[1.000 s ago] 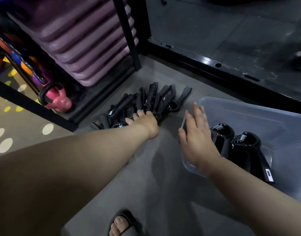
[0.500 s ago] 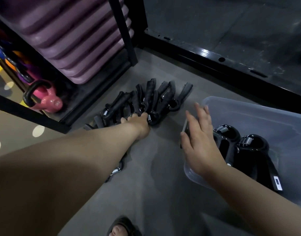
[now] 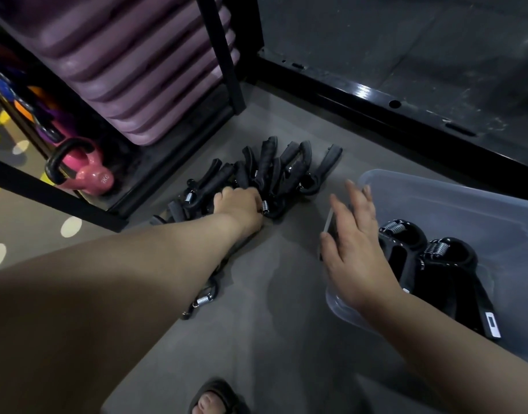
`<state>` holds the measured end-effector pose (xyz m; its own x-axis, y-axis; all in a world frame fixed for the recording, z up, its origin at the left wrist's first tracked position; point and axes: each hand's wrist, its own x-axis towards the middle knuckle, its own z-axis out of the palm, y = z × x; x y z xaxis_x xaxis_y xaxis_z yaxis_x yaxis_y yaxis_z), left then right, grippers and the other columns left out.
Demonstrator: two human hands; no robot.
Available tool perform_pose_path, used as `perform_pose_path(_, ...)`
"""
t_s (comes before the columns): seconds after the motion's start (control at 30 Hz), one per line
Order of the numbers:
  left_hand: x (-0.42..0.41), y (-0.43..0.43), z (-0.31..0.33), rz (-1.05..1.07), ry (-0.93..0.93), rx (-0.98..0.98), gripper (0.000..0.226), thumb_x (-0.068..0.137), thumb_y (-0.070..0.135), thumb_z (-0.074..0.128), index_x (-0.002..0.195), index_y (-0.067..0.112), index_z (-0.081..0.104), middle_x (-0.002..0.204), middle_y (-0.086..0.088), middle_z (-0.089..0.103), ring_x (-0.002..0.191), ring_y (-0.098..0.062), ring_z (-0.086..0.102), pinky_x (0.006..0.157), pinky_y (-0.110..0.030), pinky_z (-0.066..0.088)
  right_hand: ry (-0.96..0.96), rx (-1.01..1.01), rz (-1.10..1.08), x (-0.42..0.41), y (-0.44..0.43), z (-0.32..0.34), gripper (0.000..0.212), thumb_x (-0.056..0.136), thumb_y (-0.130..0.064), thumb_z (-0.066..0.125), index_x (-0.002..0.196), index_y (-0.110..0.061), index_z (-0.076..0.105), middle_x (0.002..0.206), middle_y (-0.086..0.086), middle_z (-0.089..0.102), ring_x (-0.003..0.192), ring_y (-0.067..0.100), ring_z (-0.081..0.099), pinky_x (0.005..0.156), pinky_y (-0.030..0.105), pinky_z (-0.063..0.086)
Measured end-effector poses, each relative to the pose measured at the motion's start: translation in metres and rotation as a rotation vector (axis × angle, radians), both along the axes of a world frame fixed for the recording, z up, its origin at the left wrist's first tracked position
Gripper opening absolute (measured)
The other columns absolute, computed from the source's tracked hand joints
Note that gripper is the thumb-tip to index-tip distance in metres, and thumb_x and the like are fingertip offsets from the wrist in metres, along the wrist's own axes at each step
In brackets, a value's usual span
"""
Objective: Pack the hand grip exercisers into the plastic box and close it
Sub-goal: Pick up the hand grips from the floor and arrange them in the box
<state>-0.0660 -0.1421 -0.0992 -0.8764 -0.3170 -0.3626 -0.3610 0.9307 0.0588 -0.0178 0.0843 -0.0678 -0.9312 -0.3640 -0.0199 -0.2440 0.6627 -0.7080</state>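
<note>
Black hand grip exercisers [image 3: 268, 171] heaped on grey floor [image 3: 286, 294]; two more inside clear plastic box [image 3: 436, 201]. Left hand [image 3: 241, 204] on heap, fingers hidden, grip unreadable. Right hand [image 3: 358, 252], fingers spread, over box rim. Pink kettlebell [image 3: 87, 176] far left.

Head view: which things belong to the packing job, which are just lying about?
Job: exerciser pile on the floor; two exercisers already boxed; plastic box; left hand on the pile; right hand at box rim.
Lying about: pink kettlebell; purple stacked platforms; black rack.
</note>
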Motion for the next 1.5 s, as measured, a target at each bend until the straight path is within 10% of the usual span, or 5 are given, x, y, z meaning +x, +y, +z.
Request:
perform_pose_path(0.2, 0.003, 0.018, 0.033, 0.236, 0.391, 0.282, 0.023, 0.084, 0.024, 0.057, 0.102, 0.025, 0.044, 0.081, 0.010, 0.046, 0.099, -0.028, 0.049, 0.088, -0.038, 0.041, 0.007, 0.038, 0.007, 0.001, 0.000, 0.005, 0.057, 0.100, -0.023, 0.043, 0.153, -0.015, 0.024, 0.162, -0.011, -0.013, 0.144, 0.003, -0.027, 0.113, 0.022, -0.006)
perform_pose_path(0.7, 0.028, 0.041, 0.069, 0.603, 0.714, 0.656, 0.017, 0.100, 0.021, 0.046, 0.113, 0.017, 0.056, 0.093, 0.001, 0.060, 0.085, -0.023, 0.061, 0.071, -0.032, 0.053, -0.049, 0.080, 0.099, 0.026, 0.016, 0.017, 0.051, 0.101, -0.024, 0.042, 0.151, -0.014, 0.032, 0.164, -0.005, 0.003, 0.150, 0.013, -0.008, 0.113, 0.020, -0.004)
perform_pose_path(0.83, 0.031, 0.051, 0.075, 0.869, 0.614, 1.035, 0.019, 0.100, 0.017, 0.045, 0.107, 0.010, 0.061, 0.083, -0.007, 0.062, 0.065, -0.023, 0.057, 0.056, -0.032, 0.054, -0.046, 0.031, 0.121, 0.030, 0.023, 0.022, 0.045, 0.099, -0.021, 0.043, 0.144, -0.017, 0.042, 0.163, -0.003, 0.016, 0.151, 0.012, 0.006, 0.115, 0.018, 0.004)
perform_pose_path(1.23, 0.077, 0.087, 0.106, 0.550, 0.306, 1.164, 0.019, 0.100, 0.017, 0.053, 0.090, 0.012, 0.068, 0.062, -0.003, 0.057, 0.047, -0.013, 0.048, 0.047, -0.020, 0.043, -0.100, -0.298, -0.146, 0.055, 0.056, 0.065, 0.045, 0.097, -0.025, 0.050, 0.140, -0.020, 0.040, 0.129, -0.009, 0.046, 0.122, 0.011, 0.049, 0.105, 0.032, 0.040)
perform_pose_path(1.5, 0.084, 0.148, 0.108, 0.422, 0.275, 1.186, 0.028, 0.100, 0.027, 0.054, 0.099, 0.003, 0.068, 0.068, -0.002, 0.062, 0.057, -0.018, 0.052, 0.057, -0.028, 0.045, -0.085, 0.138, 0.004, 0.064, 0.081, 0.076, 0.024, 0.099, -0.031, 0.046, 0.117, -0.018, 0.056, 0.115, 0.007, 0.061, 0.101, 0.028, 0.060, 0.085, 0.036, 0.047)
